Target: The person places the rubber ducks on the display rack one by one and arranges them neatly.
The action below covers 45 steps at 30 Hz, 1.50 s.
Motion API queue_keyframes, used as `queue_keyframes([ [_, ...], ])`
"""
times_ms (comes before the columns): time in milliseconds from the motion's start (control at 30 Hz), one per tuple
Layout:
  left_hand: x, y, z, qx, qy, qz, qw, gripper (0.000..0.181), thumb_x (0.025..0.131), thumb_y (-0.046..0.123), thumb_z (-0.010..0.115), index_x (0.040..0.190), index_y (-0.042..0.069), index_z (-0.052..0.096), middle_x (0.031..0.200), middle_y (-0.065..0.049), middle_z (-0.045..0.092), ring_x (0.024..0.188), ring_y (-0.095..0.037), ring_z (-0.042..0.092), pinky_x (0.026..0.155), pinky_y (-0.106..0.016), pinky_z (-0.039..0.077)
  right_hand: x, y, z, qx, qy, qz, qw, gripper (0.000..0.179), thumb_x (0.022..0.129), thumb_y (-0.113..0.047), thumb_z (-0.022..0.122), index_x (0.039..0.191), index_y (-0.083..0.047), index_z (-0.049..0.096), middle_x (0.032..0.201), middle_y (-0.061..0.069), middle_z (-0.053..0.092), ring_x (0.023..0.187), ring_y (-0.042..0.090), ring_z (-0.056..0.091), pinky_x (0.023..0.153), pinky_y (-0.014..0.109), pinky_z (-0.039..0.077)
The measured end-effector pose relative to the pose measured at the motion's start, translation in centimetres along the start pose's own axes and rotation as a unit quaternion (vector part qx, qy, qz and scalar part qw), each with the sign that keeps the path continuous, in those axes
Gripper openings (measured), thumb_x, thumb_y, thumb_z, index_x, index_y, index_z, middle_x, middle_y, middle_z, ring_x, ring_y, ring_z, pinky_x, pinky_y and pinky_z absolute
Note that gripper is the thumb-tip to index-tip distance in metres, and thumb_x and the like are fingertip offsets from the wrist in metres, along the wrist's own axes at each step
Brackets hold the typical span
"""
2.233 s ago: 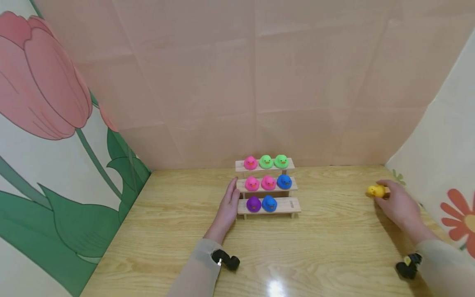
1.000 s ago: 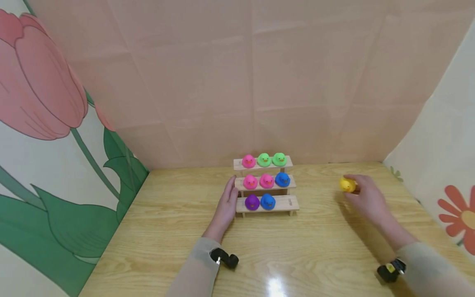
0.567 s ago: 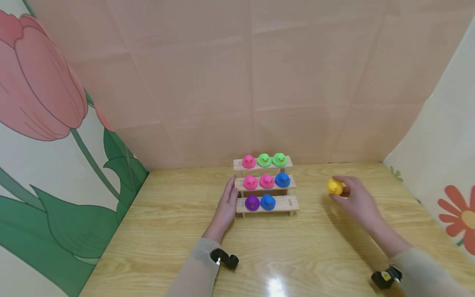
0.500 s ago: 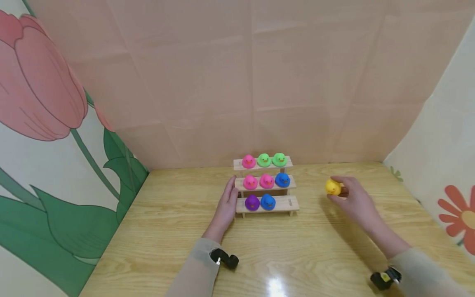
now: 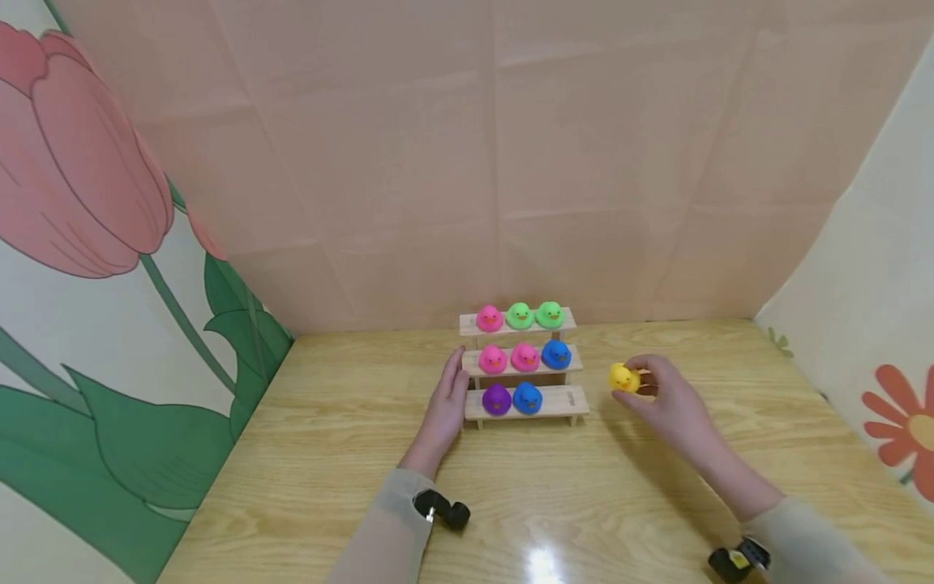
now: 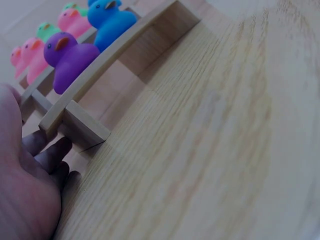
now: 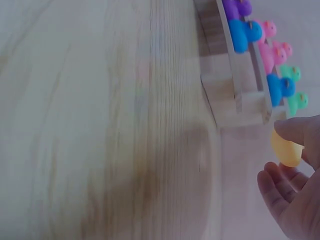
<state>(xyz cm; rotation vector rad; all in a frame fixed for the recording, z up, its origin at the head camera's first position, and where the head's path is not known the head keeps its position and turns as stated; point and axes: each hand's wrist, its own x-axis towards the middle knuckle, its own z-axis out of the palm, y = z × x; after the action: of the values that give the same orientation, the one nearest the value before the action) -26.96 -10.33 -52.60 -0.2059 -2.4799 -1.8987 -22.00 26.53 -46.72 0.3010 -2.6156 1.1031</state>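
Note:
A three-tier wooden stand (image 5: 562, 403) on the table carries small rubber ducks. Along its left end lies my left hand (image 5: 442, 410), fingers extended beside the tiers; the left wrist view shows the fingertips right by the front tier's leg (image 6: 85, 125). My right hand (image 5: 674, 410) pinches a yellow rubber duck (image 5: 623, 378) between thumb and fingers, just right of the stand and above the table. On the front tier sit a purple duck (image 5: 497, 400) and a blue duck (image 5: 528, 398), with bare wood to their right.
The middle tier holds two pink ducks (image 5: 492, 359) and a blue one (image 5: 557, 354). A pink duck (image 5: 490, 319) and two green ducks (image 5: 550, 315) occupy the top tier. Behind the wooden table (image 5: 350, 389) rises a pinkish cloth backdrop (image 5: 409, 162).
My right hand has carried the yellow duck leftward from the table's right side to near the stand. The left hand stays at the stand's left end.

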Motion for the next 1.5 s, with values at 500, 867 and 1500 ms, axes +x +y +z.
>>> queue_keyframes([
  [500, 0.0, -0.1, 0.0, 0.001, 0.003, -0.002, 1.0000, 0.054, 0.121, 0.045, 0.036, 0.174, 0.048, 0.024, 0.180, 0.002, 0.029, 0.166, -0.028, 0.024, 0.135, -0.054, 0.020, -0.6, -2.7, 2.7, 0.037, -0.024, 0.001, 0.9990, 0.041, 0.100, -0.017, 0.087, 0.130, -0.001, 0.064, 0.126, 0.018, 0.071, 0.114, 0.041, 0.072, 0.097, 0.058, 0.064],
  [867, 0.0, -0.2, 0.1, 0.002, 0.003, 0.000, 1.0000, 0.055, 0.121, 0.049, 0.036, 0.174, 0.049, 0.024, 0.180, 0.002, 0.029, 0.166, -0.028, 0.025, 0.135, -0.054, 0.020, -0.4, -3.6, 4.6, 0.019, -0.035, -0.013, 0.9991, 0.041, 0.097, -0.018, 0.090, 0.128, -0.004, 0.067, 0.122, 0.012, 0.075, 0.120, 0.042, 0.070, 0.107, 0.066, 0.056],
  [1500, 0.0, 0.2, 0.0, -0.001, 0.000, 0.007, 1.0000, 0.056, 0.120, 0.053, 0.035, 0.174, 0.049, 0.024, 0.180, 0.003, 0.030, 0.166, -0.027, 0.025, 0.135, -0.055, 0.020, 0.6, -4.3, 6.4, -0.033, -0.040, -0.003, 0.9986, 0.039, 0.095, -0.027, 0.092, 0.122, -0.008, 0.072, 0.105, 0.004, 0.073, 0.089, 0.025, 0.060, 0.074, 0.037, 0.050],
])
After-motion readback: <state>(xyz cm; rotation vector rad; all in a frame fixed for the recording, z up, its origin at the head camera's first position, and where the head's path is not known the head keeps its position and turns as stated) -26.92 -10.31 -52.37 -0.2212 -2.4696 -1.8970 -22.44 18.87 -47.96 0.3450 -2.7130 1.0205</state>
